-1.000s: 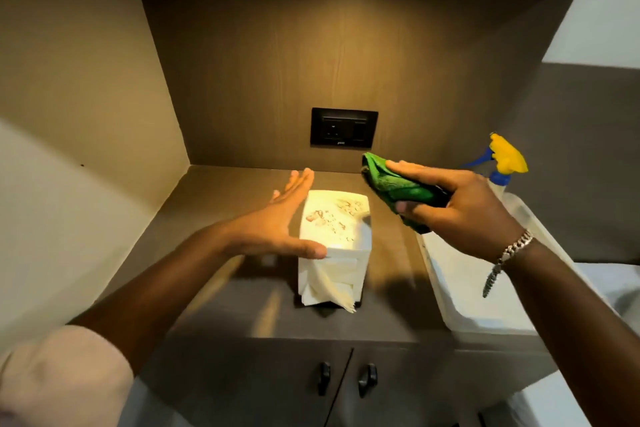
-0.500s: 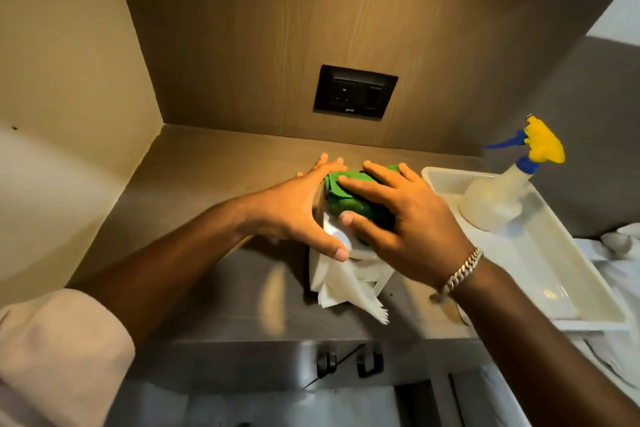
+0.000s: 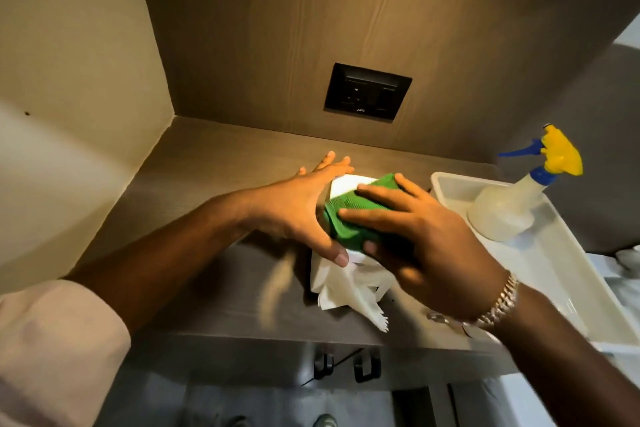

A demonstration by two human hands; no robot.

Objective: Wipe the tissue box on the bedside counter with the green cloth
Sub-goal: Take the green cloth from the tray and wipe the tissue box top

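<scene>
A: Head view says it plainly: the right hand has the green cloth pressed flat under spread fingers onto the top of the tissue box, thumb tucked against the cloth's near edge.

B: And the left hand?

A: Open, palm laid along the box's left side, thumb at the near corner. It grips nothing; I'd say it just braces the box.

B: How should the wipe go?

A: Light pressure, I think, and strokes running from far to near, with the left palm holding against the push. The box looks light, so it could skid on the bench. A loose tissue hangs from the near face; best keep the cloth from snagging it.

B: Where does the box sit?

A: Mid-bench, between the 2 hands, under the cloth. The white tray with the spray bottle lies just to its right.
</scene>
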